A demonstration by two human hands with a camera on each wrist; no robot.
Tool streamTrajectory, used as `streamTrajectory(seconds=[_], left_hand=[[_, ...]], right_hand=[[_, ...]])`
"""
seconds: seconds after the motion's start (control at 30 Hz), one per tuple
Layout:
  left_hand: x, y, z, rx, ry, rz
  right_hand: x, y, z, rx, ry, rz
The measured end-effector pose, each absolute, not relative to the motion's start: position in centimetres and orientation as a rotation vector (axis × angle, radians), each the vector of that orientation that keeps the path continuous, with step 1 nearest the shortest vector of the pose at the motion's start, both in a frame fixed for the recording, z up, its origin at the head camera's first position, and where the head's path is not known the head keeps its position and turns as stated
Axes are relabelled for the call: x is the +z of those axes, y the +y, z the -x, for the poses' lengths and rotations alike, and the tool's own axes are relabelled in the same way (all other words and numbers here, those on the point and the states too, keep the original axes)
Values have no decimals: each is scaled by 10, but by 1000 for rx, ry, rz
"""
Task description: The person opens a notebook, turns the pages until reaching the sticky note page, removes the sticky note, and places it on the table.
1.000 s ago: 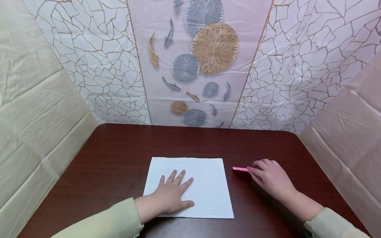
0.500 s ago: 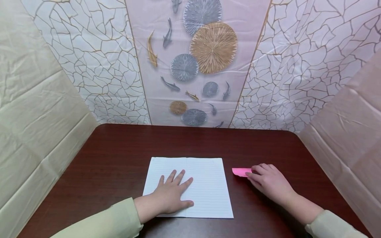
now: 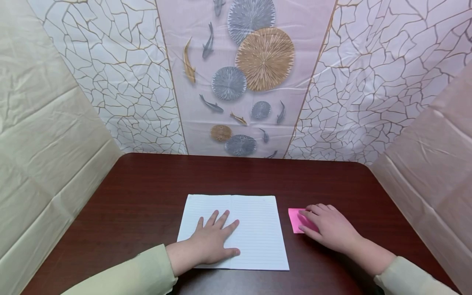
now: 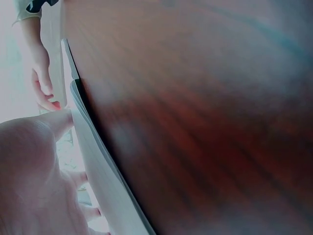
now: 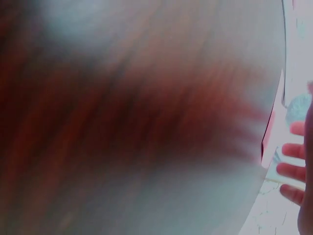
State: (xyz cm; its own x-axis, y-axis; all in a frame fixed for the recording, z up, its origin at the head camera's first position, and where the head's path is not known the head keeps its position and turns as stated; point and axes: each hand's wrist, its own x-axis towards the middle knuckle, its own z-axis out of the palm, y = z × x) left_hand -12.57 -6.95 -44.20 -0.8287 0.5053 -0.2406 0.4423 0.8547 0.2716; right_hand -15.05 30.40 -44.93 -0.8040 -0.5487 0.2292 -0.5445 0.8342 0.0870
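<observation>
An open lined notebook [image 3: 258, 233] lies in the middle of the table in the head view. My left hand [image 3: 210, 244] rests palm down on its left page, with fingers and thumb spread. To the right of the notebook is a small pink sticky note pad [image 3: 294, 221], flat on the table. The fingers of my right hand [image 3: 333, 230] reach over it and hide its right part. In the right wrist view those fingers [image 5: 292, 171] are extended and apart, just above the pink pad [image 5: 266, 142].
The dark brown table [image 3: 155, 184] has rounded far corners. Behind it hangs a patterned curtain [image 3: 236, 110], and plain beige cloth [image 3: 48, 164] borders the left and right sides.
The pink sticky note pad went from nearly edge-on, pinched in the right hand, to lying flat on the table. The right fingers have loosened over it. The left hand stays put.
</observation>
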Motion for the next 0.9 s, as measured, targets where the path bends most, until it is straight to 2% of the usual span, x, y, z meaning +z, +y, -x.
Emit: streamTrajectory(seconds=[0.33,0.9], left_hand=[[-442,-69,126,290,2724,-710],[-440,-68,122,276,2727,-722]], right_hand=[[-453,281,156,-21,-2943,-722],[-454,276,151,-49,-2979,-703]])
